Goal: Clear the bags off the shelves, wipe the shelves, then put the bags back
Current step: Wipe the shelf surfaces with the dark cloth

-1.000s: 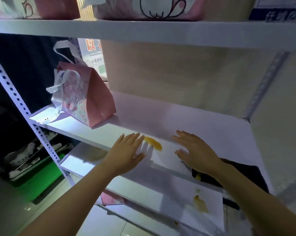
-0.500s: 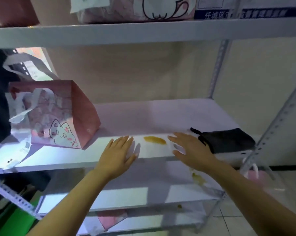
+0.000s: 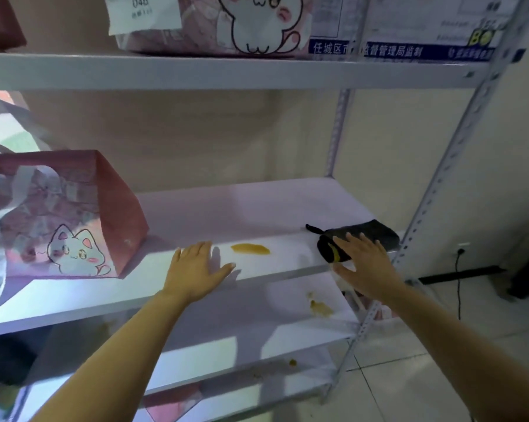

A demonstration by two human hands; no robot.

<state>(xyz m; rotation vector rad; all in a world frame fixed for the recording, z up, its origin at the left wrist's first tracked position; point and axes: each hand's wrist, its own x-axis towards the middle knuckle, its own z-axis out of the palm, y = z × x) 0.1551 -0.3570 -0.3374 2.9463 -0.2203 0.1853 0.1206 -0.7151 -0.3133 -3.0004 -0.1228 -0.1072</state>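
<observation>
A cream wall (image 3: 379,141) stands behind; pale floor tiles (image 3: 409,376) lie lower right. A black cable (image 3: 458,287) hangs from a wall socket (image 3: 462,248) at right.

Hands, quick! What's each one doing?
Left hand: open, flat on the shelf, holding nothing.
Right hand: open, fingers over the black cloth, not gripping it.

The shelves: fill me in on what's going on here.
A person is cleaning a shelf unit. The right hand reaches onto a dark cloth at the middle shelf's right end; the left hand rests flat, open. A yellow smear lies between them, unwiped. A pink cat bag stands at the left.
</observation>
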